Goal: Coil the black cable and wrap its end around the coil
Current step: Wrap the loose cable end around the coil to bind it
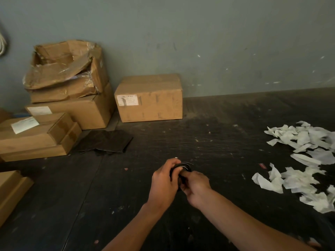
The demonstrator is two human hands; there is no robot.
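A small coil of black cable [183, 167] is held over the dark table [217, 142], a little in front of me. My left hand [164, 183] wraps around the coil's left side, fingers curled over its top. My right hand [194, 185] pinches the coil from the right and below. A few thin loops arc above the fingers; most of the coil and the cable's end are hidden between the hands.
Stacked cardboard boxes [68, 91] stand at the back left, a single closed box [148, 98] against the grey wall. A folded black sheet [105, 142] lies by the boxes. Torn white paper scraps [301, 160] cover the right side. Another box [10, 189] sits at the left edge.
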